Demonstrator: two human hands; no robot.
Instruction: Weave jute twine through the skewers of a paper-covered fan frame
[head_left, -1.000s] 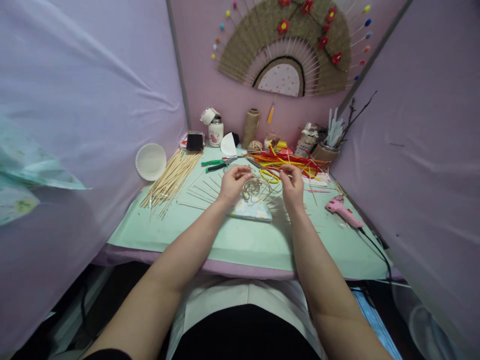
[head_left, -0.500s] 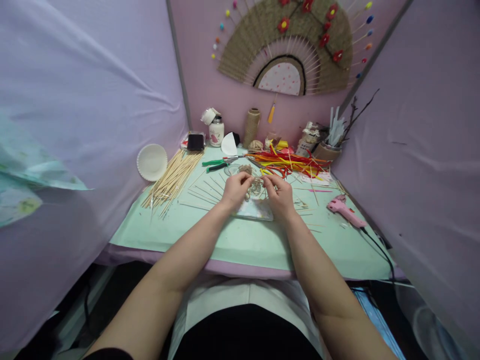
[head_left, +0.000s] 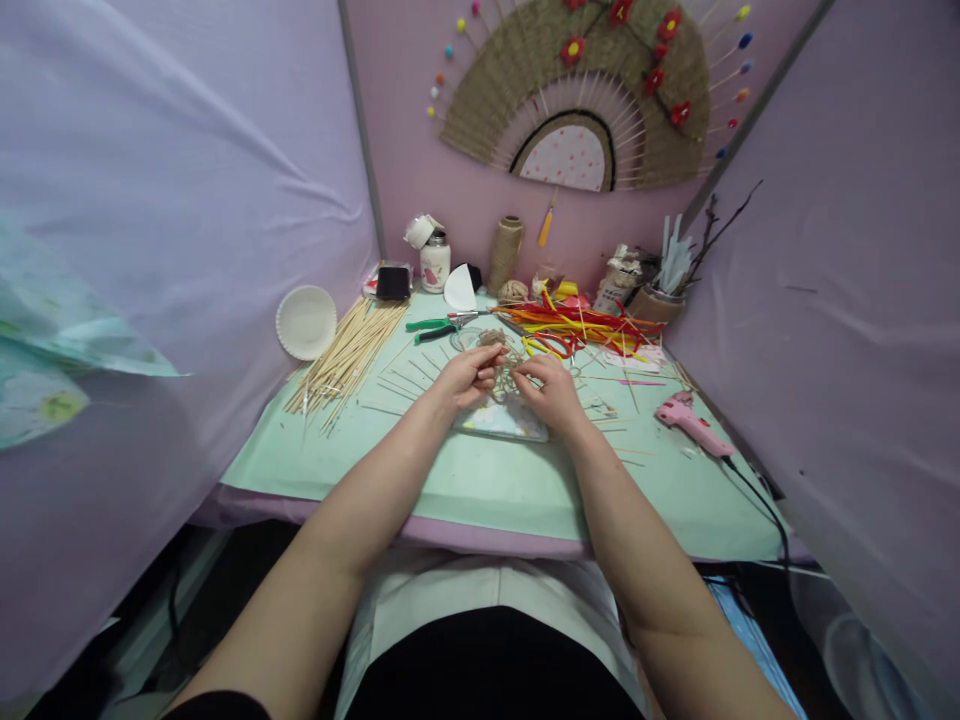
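Observation:
In the head view, a loose tangle of tan twine (head_left: 495,385) lies between my hands at mid-table. My left hand (head_left: 471,376) pinches the twine at its left side, fingers curled. On the other side, my right hand (head_left: 549,388) has its thumb and fingertips closed on the twine. Below them is a pale flowered piece (head_left: 502,421), partly covered by the hands. Thin sticks (head_left: 411,378) fan outward from around it on the green tabletop (head_left: 480,490).
A bundle of bamboo skewers (head_left: 349,350) lies left, near a white paper bowl (head_left: 306,323). Green-handled pliers (head_left: 431,328), yellow-handled scissors (head_left: 541,346) and red and yellow pipe cleaners (head_left: 585,325) are behind my hands. A pink glue gun (head_left: 694,425) with its cord rests right.
My left hand has shifted slightly left and turned, showing more of its curled fingers. My right hand has moved slightly left and down along the twine.

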